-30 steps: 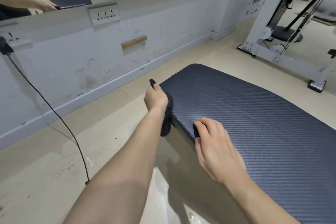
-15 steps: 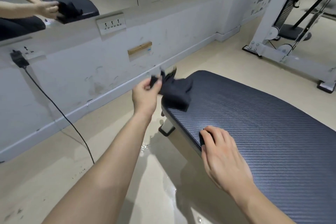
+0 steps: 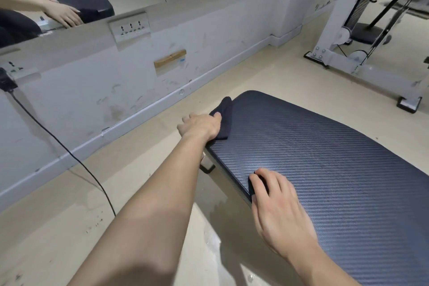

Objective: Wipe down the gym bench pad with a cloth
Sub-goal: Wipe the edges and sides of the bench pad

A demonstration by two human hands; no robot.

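Head view shows our 2 hands on the bench. Our left hand [image 3: 200, 126] presses a dark cloth [image 3: 224, 118] on the far left edge of the bench pad [image 3: 325, 158]; the thumb lies on the cloth and the other fingers are spread loosely over the side of the pad, so the cloth is held flat under the palm and thumb more than it is gripped. Our right hand [image 3: 276, 204] rests with an open palm on the near edge of the pad, the fingers curled a little over the rim, holding nothing; we judge that it steadies the bench. The pad is dark, with a fine ribbed pattern, and it runs from the middle of the view to the lower right. Most of its surface is far from the cloth, so we think much wiping is left. To do this step well, we should keep the cloth flat, press evenly, and draw it in long overlapping strokes along the pad, including the rounded edge. Beside the bench there is a white wall with a power socket [image 3: 130, 28] and a black cable [image 3: 69, 153] on the beige floor [image 3: 116, 181].
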